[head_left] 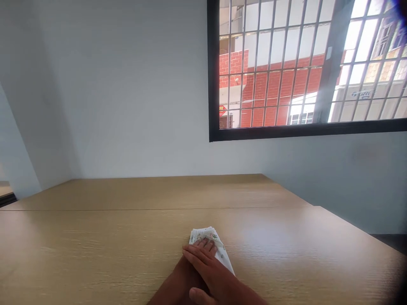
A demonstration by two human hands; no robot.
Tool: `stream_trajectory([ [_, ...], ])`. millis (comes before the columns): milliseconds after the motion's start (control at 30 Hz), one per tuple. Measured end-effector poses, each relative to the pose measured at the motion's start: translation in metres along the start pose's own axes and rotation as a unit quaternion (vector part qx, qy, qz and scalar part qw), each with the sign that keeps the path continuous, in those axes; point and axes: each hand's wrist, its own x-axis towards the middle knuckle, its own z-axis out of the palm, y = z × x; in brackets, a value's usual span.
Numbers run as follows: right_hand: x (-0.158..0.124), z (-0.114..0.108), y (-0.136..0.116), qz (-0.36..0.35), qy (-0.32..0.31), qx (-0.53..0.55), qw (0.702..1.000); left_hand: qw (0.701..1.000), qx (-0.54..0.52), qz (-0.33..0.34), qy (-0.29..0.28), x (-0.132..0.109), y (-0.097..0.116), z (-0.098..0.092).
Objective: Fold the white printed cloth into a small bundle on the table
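A folded white piece with small dark and coloured prints (224,254), cloth or paper I cannot tell, lies flat on the wooden table in front of me. My left hand (206,245) rests palm down on it, fingers stretched toward its far end. Across the back of that hand lies my right hand (203,264), its fingers flat and pointing to the upper left, its thumb apart. Between them the two hands cover the near left part of the white piece. Neither hand has its fingers wrapped around anything.
The light wood table (95,245) spreads wide on both sides, with a seam (127,209) running across it. Behind it stands a pale wall (143,106). A barred window with a black frame (270,132) is at the upper right.
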Motion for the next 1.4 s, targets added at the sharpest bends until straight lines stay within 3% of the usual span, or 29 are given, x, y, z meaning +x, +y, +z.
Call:
stream_trajectory([
  [100,0.010,-0.003,0.015,0.020,-0.010,-0.050,0.999,0.995,0.010,0.093,-0.039,0.008,-0.009,-0.010],
  [167,0.013,-0.005,0.027,0.059,-0.011,-0.091,0.994,0.989,0.012,0.142,-0.033,0.007,-0.009,-0.017],
  [267,0.005,-0.010,0.040,0.111,-0.035,-0.155,0.981,0.994,0.045,0.098,-0.008,-0.005,-0.007,-0.023],
  [333,-0.005,-0.015,0.044,0.142,-0.058,-0.194,0.969,0.996,0.075,0.037,-0.035,-0.015,-0.007,-0.026],
  [433,-0.019,-0.023,0.044,0.186,-0.084,-0.231,0.951,0.992,0.094,0.003,-0.084,-0.026,-0.012,-0.034],
  [533,-0.025,-0.030,0.042,0.210,-0.088,-0.244,0.943,0.991,0.107,-0.006,-0.075,-0.026,-0.016,-0.043],
  [667,-0.021,-0.029,0.035,0.196,-0.051,-0.268,0.942,0.989,0.137,0.049,-0.028,-0.019,-0.011,-0.041],
  [767,-0.015,-0.020,0.027,0.171,-0.062,-0.261,0.948,0.987,0.124,0.091,-0.039,-0.017,-0.004,-0.029],
  [900,-0.011,-0.017,0.027,0.163,-0.084,-0.225,0.957,0.991,0.101,0.056,-0.069,-0.018,-0.006,-0.020],
  [1033,-0.020,-0.034,0.043,0.185,-0.107,-0.230,0.949,0.995,0.088,0.000,-0.050,-0.021,-0.020,-0.028],
  [1133,-0.029,-0.047,0.053,0.188,-0.116,-0.219,0.950,0.996,0.068,-0.006,-0.055,-0.023,-0.030,-0.036],
  [1267,-0.032,-0.048,0.048,0.170,-0.054,-0.209,0.961,0.993,0.036,0.056,-0.095,-0.024,-0.043,-0.045],
  [1333,-0.029,-0.042,0.041,0.114,-0.002,-0.190,0.975,0.990,0.029,0.090,-0.102,-0.024,-0.046,-0.049],
  [1400,-0.025,-0.035,0.035,0.039,0.033,-0.145,0.988,0.992,0.009,0.107,-0.072,-0.023,-0.044,-0.052],
])
